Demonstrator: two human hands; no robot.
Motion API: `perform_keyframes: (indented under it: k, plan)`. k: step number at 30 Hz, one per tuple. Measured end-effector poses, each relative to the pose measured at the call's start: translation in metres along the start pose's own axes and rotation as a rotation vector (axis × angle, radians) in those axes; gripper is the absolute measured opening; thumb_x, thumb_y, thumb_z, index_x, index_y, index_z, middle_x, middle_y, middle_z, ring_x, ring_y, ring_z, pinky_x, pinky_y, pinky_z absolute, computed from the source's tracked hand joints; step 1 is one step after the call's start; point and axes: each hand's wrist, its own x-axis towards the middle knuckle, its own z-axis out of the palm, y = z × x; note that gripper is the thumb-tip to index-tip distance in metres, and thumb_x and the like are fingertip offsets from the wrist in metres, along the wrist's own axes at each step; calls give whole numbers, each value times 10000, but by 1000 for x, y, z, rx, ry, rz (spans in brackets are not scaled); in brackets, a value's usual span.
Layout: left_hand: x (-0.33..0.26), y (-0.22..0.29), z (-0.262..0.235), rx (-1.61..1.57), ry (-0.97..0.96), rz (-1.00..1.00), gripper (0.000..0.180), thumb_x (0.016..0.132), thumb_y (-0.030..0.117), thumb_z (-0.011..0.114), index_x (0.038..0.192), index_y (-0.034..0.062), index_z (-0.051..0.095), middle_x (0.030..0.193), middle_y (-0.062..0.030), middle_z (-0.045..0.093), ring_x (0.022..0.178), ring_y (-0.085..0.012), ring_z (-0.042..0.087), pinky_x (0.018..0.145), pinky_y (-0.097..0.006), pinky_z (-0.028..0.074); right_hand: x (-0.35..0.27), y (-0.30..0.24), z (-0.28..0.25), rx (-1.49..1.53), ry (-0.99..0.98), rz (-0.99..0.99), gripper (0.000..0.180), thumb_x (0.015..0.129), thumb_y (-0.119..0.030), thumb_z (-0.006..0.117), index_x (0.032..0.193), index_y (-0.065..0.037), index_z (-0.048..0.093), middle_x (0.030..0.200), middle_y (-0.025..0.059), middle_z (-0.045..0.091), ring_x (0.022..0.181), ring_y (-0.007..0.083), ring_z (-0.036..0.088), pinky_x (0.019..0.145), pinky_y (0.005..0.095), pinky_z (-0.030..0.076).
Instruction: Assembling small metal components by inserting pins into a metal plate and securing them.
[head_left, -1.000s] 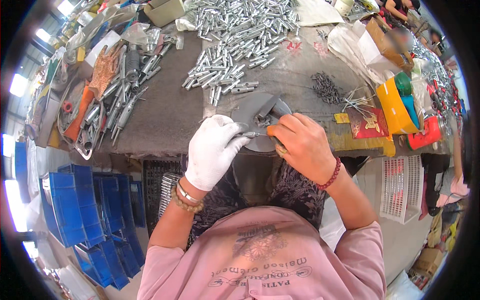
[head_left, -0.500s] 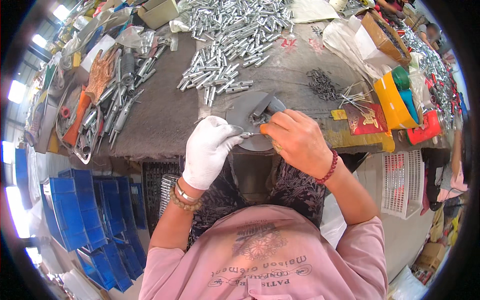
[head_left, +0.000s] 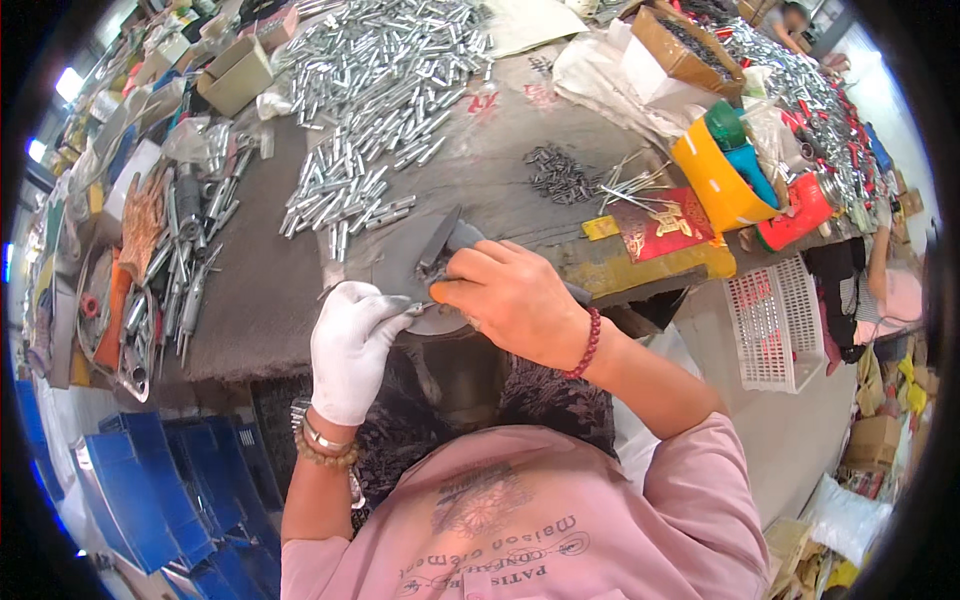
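Observation:
In a white glove, my left hand (head_left: pixel 350 350) pinches a small silvery metal part (head_left: pixel 415 309) between thumb and forefinger. Bare except for an orange cover on one fingertip, my right hand (head_left: pixel 515 300) has its fingers closed right beside that part. What those fingers hold, if anything, is hidden. Both hands are over the near edge of a round grey plate (head_left: pixel 395 262) at the bench's front. A dark grey metal block (head_left: pixel 440 236) stands on the plate, just beyond my right fingers, which partly cover it.
A large heap of silvery metal tubes (head_left: pixel 385 75) spreads over the far bench. Small dark pins (head_left: pixel 560 175) lie right of centre, near thin white sticks (head_left: pixel 635 185) and a red envelope (head_left: pixel 662 228). Long metal tools (head_left: pixel 190 215) fill the left side. A white basket (head_left: pixel 775 325) stands at right.
The view has turned, shifting the bench leftward. My right hand has closed in on my left fingers and the metal block; the thin part that spanned the gap between my hands now shows only its end.

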Motion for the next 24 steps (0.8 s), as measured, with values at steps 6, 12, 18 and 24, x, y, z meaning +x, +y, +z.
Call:
perform_keyframes:
  k: [6, 12, 18, 24]
  plan:
    - [3, 8, -1, 44, -3, 0, 180, 829, 45, 855, 1000, 73, 806, 939, -101, 683, 952, -305, 670, 846, -409, 546, -37, 55, -54, -149, 247, 564, 248, 828, -20, 788, 1051, -127, 769, 975, 102, 710, 940, 337, 726, 825, 437, 598]
    - [3, 7, 1, 61, 9, 28, 156, 837, 56, 850, 986, 65, 806, 934, -102, 683, 944, -308, 666, 843, -410, 544, -55, 88, -57, -267, 166, 486, 302, 772, -11, 821, 1049, -126, 779, 1029, 81, 684, 1032, 324, 708, 855, 440, 588]
    - [3, 6, 1, 70, 9, 32, 130, 847, 57, 835, 973, 64, 804, 925, -107, 686, 944, -315, 665, 852, -415, 543, -38, 93, -51, -259, 55, 466, 253, 759, -46, 833, 1003, -102, 791, 1035, 87, 687, 1061, 326, 706, 906, 446, 584]
    - [-1, 1, 1, 39, 29, 37, 141, 848, 45, 831, 982, 60, 790, 956, -113, 685, 949, -320, 671, 852, -414, 548, -21, 96, -44, -337, -103, 504, 181, 809, -131, 839, 976, -100, 774, 1060, 100, 699, 1092, 324, 710, 945, 458, 582]
